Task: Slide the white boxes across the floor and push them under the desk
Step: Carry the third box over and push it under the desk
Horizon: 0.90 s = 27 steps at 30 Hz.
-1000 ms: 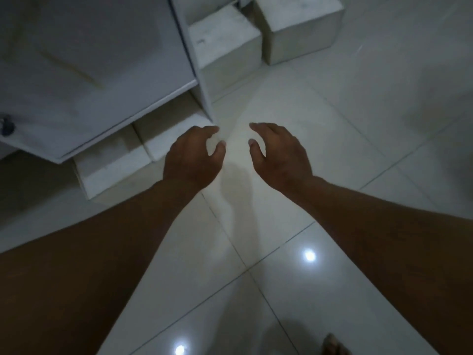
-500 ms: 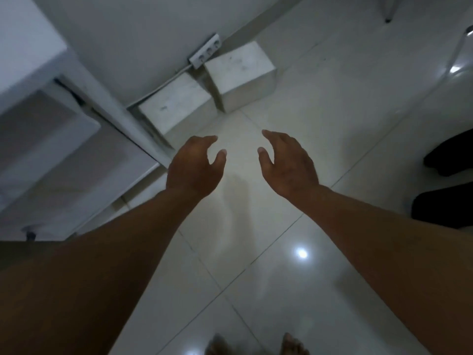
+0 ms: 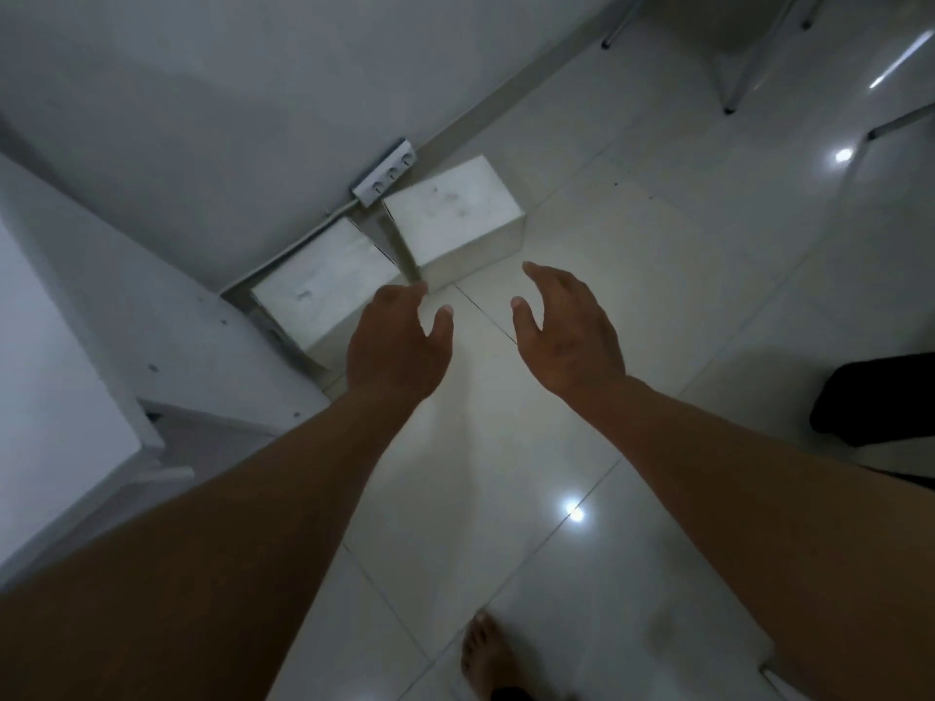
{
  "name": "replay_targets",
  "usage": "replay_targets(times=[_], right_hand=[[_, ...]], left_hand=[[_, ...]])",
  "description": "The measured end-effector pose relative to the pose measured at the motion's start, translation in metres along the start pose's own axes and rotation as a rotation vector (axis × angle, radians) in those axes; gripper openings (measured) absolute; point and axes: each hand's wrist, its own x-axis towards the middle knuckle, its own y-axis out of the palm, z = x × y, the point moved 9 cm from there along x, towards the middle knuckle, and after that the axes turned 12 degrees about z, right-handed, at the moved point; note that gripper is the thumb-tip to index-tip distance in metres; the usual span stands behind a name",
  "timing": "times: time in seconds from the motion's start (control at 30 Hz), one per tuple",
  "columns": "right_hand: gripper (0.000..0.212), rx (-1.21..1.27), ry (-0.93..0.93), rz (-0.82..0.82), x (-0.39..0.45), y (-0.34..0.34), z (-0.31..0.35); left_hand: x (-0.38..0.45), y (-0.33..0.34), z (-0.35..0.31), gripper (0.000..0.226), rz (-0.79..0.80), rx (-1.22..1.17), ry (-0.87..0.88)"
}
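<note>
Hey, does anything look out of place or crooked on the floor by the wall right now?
The two white boxes sit out by the wall, angled apart rather than flush. A power strip lies loose behind them. Nothing looks spilled or damaged.

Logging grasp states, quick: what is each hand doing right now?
Left hand: open, fingers loosely curved, holding nothing.
Right hand: open, fingers loosely curved, holding nothing.
</note>
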Motion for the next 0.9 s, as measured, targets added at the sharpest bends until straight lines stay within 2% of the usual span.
replay_targets(times=[0.27, 0.63, 0.77, 0.9], right_hand=[[0.047, 0.003, -0.005, 0.038, 0.118, -0.016, -0.006], [0.051, -0.107, -0.062, 0.202, 0.294, -0.034, -0.018], [0.054, -0.082, -0.019, 0.244, 0.358, -0.016, -0.022], [0.058, -0.014, 0.065, 0.281, 0.408, 0.018, -0.041]], left_hand=[[0.102, -0.013, -0.01, 0.045, 0.001, -0.121, -0.101], [0.248, -0.038, 0.006, 0.043, -0.022, -0.158, -0.272], [0.297, -0.03, 0.027, 0.041, -0.007, -0.186, -0.335], [0.346, -0.003, 0.049, 0.051, 0.024, -0.282, -0.396]])
